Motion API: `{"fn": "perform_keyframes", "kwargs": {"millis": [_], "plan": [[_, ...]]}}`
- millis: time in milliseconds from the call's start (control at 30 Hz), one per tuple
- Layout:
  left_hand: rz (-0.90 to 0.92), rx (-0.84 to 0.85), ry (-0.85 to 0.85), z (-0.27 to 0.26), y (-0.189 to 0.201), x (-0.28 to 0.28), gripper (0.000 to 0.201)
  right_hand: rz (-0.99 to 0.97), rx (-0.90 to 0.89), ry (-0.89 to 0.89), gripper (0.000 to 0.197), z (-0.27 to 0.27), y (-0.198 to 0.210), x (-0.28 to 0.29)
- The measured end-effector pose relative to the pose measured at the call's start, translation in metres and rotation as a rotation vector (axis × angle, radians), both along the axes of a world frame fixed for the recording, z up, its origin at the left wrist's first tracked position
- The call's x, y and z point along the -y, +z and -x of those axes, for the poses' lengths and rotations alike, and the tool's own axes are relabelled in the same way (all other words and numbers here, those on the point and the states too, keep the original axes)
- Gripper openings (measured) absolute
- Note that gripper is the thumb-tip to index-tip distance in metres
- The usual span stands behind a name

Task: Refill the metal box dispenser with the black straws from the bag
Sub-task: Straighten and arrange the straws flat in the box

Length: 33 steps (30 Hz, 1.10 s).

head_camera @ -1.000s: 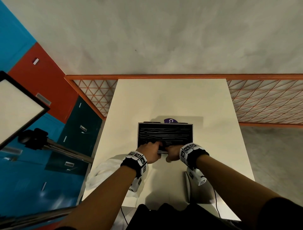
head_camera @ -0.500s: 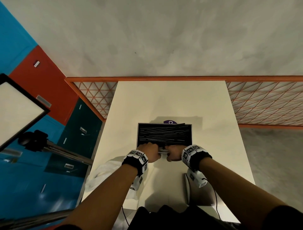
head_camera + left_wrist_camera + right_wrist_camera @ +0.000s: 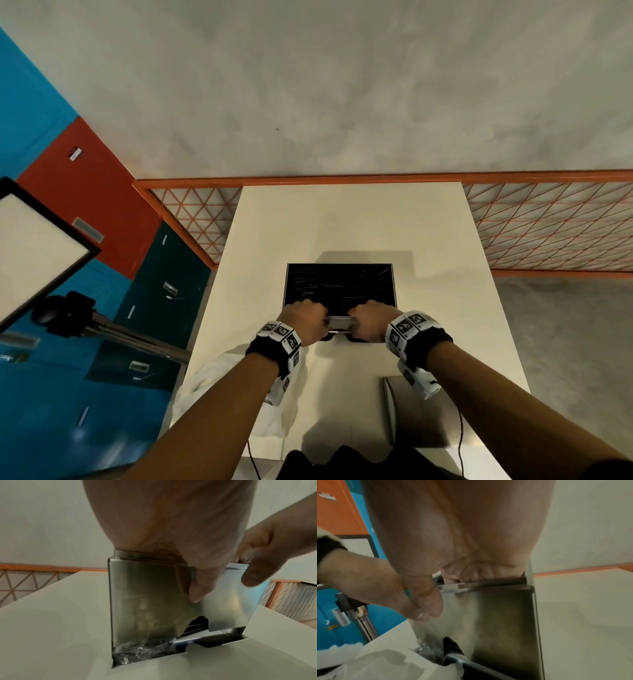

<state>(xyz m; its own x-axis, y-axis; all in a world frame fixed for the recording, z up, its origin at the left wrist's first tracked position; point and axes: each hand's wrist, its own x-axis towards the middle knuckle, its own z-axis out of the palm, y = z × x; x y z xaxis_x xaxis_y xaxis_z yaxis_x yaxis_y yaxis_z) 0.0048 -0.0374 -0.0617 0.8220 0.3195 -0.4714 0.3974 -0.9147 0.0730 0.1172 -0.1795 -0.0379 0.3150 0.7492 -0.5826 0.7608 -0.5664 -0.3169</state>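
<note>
The metal box dispenser (image 3: 339, 322) stands on the white table (image 3: 342, 219), its open top packed with black straws (image 3: 339, 284). My left hand (image 3: 303, 322) and right hand (image 3: 371, 323) both grip its near top rim, fingers curled inside and thumbs on the front face. In the left wrist view my left hand (image 3: 197, 577) presses its thumb on the shiny front of the dispenser (image 3: 145, 601), and black straws (image 3: 197, 626) show in the bottom slot. The right wrist view shows my right hand (image 3: 462, 573) hooked over the rim of the dispenser (image 3: 501, 622), the left hand (image 3: 368, 581) beside it.
A white plastic bag (image 3: 212, 387) lies at the table's near left edge. A grey metal plate (image 3: 411, 428) lies near right, under my right forearm. Crinkled clear plastic (image 3: 137, 650) sits at the box's foot. An orange mesh railing (image 3: 548, 233) runs behind the table; a lamp on a stand (image 3: 34, 240) is left.
My hands have spread apart along the near rim. The open top now shows as a much deeper rectangle, and the purple thing behind the box is hidden.
</note>
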Motion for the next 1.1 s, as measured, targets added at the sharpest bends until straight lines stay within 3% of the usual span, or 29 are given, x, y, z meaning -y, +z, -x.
{"fn": "perform_keyframes", "kwargs": {"millis": [100, 233, 400, 567, 700, 800, 1000, 1100], "plan": [[0.005, 0.035, -0.018, 0.003, -0.002, -0.005, 0.026, -0.05, -0.055, 0.008, 0.02, -0.01, 0.006, 0.005], [0.021, 0.068, -0.025, 0.003, -0.002, -0.006, 0.027, -0.156, -0.044, -0.037, 0.028, -0.021, 0.017, 0.009], [0.075, 0.122, 0.007, 0.003, -0.003, -0.008, 0.027, -0.416, 0.18, -0.052, 0.027, -0.036, 0.026, 0.001], [0.189, 0.296, 0.009, 0.004, -0.009, -0.013, 0.03, -0.214, 0.528, 0.047, 0.027, -0.052, 0.035, -0.003], [0.161, 0.492, -0.021, 0.004, -0.013, -0.013, 0.072, -0.051, 0.634, 0.124, 0.026, -0.063, 0.034, 0.001], [0.146, 0.422, -0.095, 0.003, -0.016, -0.01, 0.097, 0.013, 0.657, 0.188, 0.025, -0.063, 0.029, 0.002], [0.109, 0.306, -0.144, 0.002, -0.019, -0.011, 0.091, 0.076, 0.657, 0.308, 0.023, -0.06, 0.021, -0.001], [0.104, 0.292, -0.149, 0.002, -0.02, -0.011, 0.089, 0.081, 0.551, 0.375, 0.02, -0.065, 0.025, -0.002]]}}
